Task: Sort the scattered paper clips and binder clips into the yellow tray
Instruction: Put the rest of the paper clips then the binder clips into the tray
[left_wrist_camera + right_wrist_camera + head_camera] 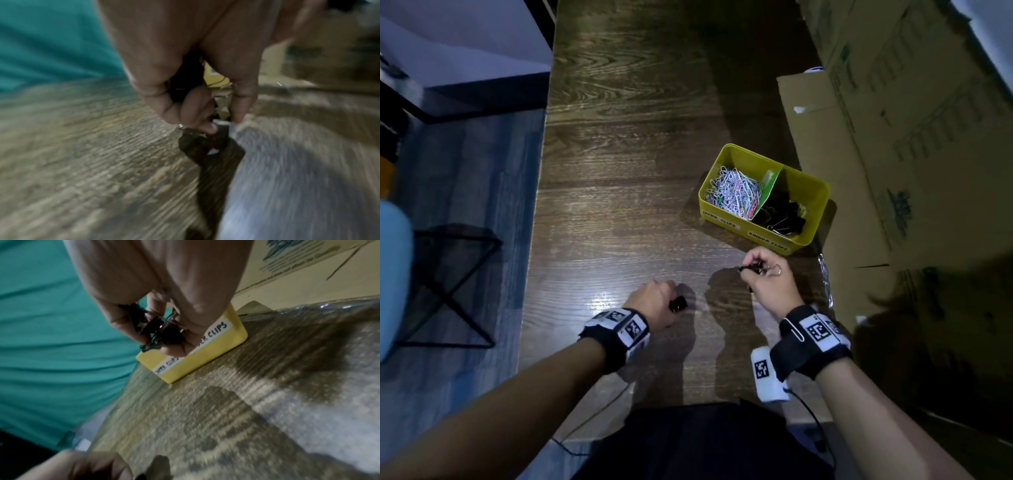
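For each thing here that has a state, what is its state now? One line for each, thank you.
yellow tray: upright on the table, open top, divided in two.
paper clips: piled in the left compartment.
binder clips: piled in the right compartment.
left hand: pinching a black binder clip at the table.
right hand: gripping several binder clips, near the tray.
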`<control>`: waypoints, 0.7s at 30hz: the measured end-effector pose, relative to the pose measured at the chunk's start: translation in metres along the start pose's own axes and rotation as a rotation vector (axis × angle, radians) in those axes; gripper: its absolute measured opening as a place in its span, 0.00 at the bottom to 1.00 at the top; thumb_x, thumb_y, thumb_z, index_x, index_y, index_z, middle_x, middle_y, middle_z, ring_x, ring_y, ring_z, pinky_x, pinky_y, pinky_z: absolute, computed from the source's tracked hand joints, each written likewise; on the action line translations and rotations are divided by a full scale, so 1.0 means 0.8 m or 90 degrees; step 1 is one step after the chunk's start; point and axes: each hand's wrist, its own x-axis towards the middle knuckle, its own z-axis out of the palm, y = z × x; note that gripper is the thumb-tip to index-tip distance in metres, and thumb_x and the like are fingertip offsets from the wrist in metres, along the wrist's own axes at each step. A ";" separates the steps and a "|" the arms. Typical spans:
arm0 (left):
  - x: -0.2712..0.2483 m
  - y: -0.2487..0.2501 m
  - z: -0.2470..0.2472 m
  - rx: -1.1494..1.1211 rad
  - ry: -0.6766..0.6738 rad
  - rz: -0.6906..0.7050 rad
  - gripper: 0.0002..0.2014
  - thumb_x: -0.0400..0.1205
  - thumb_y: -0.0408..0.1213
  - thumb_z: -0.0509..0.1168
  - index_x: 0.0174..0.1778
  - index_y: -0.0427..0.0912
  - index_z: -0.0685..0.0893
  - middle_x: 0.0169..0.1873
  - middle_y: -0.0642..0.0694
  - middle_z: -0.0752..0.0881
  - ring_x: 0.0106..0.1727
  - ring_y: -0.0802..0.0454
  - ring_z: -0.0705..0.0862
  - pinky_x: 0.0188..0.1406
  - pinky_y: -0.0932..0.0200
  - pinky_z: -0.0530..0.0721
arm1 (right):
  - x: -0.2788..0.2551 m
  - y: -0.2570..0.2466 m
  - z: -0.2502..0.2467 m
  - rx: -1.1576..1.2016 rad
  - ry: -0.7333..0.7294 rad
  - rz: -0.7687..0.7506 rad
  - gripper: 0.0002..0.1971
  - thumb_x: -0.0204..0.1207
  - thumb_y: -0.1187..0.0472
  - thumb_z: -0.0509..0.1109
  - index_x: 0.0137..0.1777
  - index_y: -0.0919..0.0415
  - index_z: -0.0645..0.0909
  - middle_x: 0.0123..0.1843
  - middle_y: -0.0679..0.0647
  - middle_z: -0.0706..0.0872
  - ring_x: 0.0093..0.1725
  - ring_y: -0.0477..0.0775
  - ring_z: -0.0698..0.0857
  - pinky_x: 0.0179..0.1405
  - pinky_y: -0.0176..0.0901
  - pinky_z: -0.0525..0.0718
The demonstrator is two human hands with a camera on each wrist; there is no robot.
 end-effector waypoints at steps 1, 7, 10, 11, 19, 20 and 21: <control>0.005 0.001 -0.005 -0.068 -0.002 -0.015 0.13 0.70 0.44 0.72 0.47 0.45 0.81 0.41 0.44 0.86 0.44 0.45 0.84 0.39 0.56 0.81 | 0.001 -0.004 -0.007 0.037 0.018 0.002 0.17 0.68 0.78 0.68 0.32 0.53 0.76 0.33 0.48 0.80 0.33 0.45 0.78 0.39 0.40 0.76; 0.023 0.053 -0.071 -0.774 -0.122 0.010 0.03 0.78 0.25 0.61 0.41 0.36 0.78 0.26 0.41 0.83 0.18 0.53 0.76 0.11 0.68 0.70 | 0.009 -0.045 -0.060 0.297 0.077 -0.012 0.19 0.72 0.82 0.61 0.32 0.57 0.77 0.35 0.53 0.78 0.32 0.48 0.78 0.30 0.41 0.77; 0.036 0.096 -0.115 -0.935 -0.169 0.043 0.07 0.80 0.27 0.55 0.48 0.39 0.77 0.34 0.40 0.85 0.26 0.50 0.82 0.14 0.65 0.77 | 0.019 -0.071 -0.086 0.398 0.111 -0.018 0.15 0.74 0.79 0.60 0.35 0.58 0.75 0.37 0.51 0.78 0.35 0.47 0.79 0.29 0.37 0.76; 0.043 0.113 -0.127 -0.947 -0.182 0.051 0.07 0.81 0.29 0.54 0.48 0.40 0.77 0.35 0.41 0.84 0.28 0.50 0.82 0.16 0.64 0.78 | 0.026 -0.077 -0.094 0.416 0.133 -0.018 0.15 0.74 0.77 0.61 0.35 0.57 0.75 0.37 0.50 0.78 0.35 0.47 0.79 0.28 0.36 0.76; 0.099 0.229 -0.156 -0.786 -0.100 -0.058 0.09 0.81 0.39 0.58 0.45 0.36 0.78 0.35 0.40 0.79 0.32 0.47 0.80 0.35 0.51 0.87 | 0.099 -0.091 -0.106 0.328 0.131 0.136 0.27 0.69 0.44 0.71 0.63 0.61 0.80 0.60 0.59 0.85 0.54 0.53 0.85 0.36 0.40 0.81; 0.104 0.235 -0.154 -0.762 -0.084 -0.059 0.09 0.81 0.39 0.60 0.45 0.37 0.78 0.36 0.40 0.79 0.33 0.46 0.80 0.40 0.49 0.87 | 0.101 -0.091 -0.107 0.314 0.118 0.143 0.27 0.74 0.44 0.68 0.66 0.62 0.78 0.62 0.59 0.84 0.56 0.54 0.85 0.38 0.41 0.81; 0.110 0.238 -0.151 -0.744 -0.071 -0.053 0.09 0.80 0.42 0.62 0.45 0.38 0.79 0.38 0.40 0.81 0.35 0.46 0.81 0.43 0.48 0.86 | 0.104 -0.088 -0.107 0.294 0.103 0.156 0.27 0.76 0.43 0.66 0.69 0.61 0.76 0.64 0.58 0.84 0.57 0.54 0.84 0.41 0.42 0.81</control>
